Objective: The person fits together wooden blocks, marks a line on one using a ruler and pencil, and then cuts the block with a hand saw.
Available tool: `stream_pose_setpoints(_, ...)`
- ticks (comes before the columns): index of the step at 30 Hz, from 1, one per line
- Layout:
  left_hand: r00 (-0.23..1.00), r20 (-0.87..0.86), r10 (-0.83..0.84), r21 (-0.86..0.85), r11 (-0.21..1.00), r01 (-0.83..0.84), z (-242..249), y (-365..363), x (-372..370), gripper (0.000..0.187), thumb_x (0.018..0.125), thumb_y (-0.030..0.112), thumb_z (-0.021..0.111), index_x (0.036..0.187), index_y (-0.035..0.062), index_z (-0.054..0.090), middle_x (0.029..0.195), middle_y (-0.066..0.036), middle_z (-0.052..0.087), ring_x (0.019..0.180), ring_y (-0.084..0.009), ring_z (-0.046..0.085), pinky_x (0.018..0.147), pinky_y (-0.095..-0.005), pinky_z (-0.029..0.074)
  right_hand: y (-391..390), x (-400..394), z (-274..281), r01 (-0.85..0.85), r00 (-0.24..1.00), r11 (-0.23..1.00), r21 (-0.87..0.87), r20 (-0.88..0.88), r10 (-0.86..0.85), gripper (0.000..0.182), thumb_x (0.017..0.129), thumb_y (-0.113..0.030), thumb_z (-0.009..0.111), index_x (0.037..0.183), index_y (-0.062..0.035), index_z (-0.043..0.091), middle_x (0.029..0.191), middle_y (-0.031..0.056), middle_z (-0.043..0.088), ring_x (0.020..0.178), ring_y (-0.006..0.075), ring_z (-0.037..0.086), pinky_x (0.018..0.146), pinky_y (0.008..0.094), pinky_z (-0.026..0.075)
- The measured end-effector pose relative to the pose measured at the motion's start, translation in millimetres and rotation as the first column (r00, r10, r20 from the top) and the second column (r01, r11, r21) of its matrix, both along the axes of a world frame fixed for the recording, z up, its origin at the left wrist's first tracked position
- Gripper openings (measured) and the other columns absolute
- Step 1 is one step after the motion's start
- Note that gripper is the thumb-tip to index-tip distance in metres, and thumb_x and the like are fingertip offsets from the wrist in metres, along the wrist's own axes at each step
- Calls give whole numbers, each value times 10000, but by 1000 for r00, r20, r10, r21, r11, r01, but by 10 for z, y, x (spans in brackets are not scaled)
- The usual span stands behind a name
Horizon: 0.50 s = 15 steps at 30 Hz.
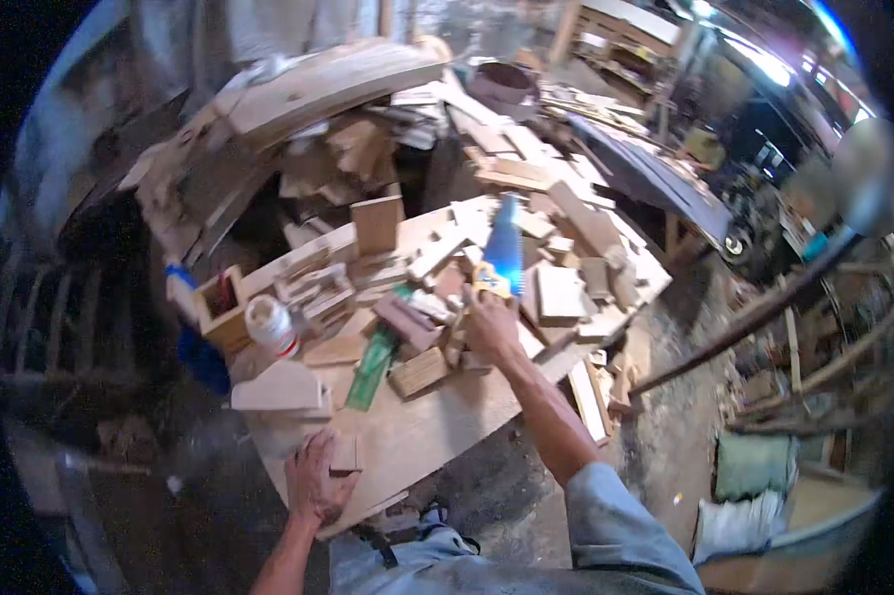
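Note:
My right hand (491, 323) is wrapped round the yellow handle of a handsaw (504, 253), its bluish blade pointing away over a heap of wood offcuts (561, 293). Near the front left edge of the workbench (437, 426), my left hand (315, 478) lies with its fingers spread beside a small flat wood piece (344, 452). A pale shaped wood block (280, 389) rests just beyond that hand. Between the two hands, a green translucent strip (372, 369) lies partly under the offcuts.
A white jar (272, 325) and an open wooden box (222, 303) stand at the bench's left side. Large boards (333, 89) are stacked at the back left. A dark pole (744, 322) slants across the right, above sacks (754, 466) on the floor.

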<state>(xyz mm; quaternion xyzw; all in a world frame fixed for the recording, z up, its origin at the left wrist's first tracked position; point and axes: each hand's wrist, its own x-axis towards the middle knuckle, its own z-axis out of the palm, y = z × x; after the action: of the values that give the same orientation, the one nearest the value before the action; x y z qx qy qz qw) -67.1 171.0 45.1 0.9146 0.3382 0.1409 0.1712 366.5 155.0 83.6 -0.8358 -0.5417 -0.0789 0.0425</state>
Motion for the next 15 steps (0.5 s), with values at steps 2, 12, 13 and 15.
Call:
stream_pose_setpoints(2,998,-45,-51,33,998,53,-125,7,-23,727,758,447,754,1356,88,550,1453,-108,488,1367,-329,405,1103,-537,308,54,-56,267,43,994,999,-25,-97,-45,615,814,-108,636,1395,-72,437,1015,187,670,1014,368,662,902,576,444)
stream_pose_setpoints(12,905,158,-394,8,917,398,-311,203,-217,632,771,371,780,1280,47,591,1424,-149,519,1316,-389,446,1074,-561,343,-698,-1564,1223,254,966,735,628,-122,-230,521,913,-75,584,1426,-96,496,926,247,686,825,382,693,717,480,546)
stream_pose_setpoints(13,868,165,-469,1,880,475,-275,246,-241,638,781,380,770,1299,60,580,1428,-132,513,1330,-363,434,1064,-545,344,-849,-1899,1279,343,939,643,685,-229,-257,491,924,-71,597,1408,-101,525,931,266,674,852,389,689,716,474,549)
stream_pose_setpoints(15,792,168,-586,-28,801,598,-237,375,-366,648,791,381,758,1326,74,560,1434,-112,503,1345,-336,420,1048,-535,350,-1243,-2524,1156,265,944,492,829,-117,-310,493,954,-52,597,1432,-4,486,1210,225,664,1061,290,668,914,351,502)
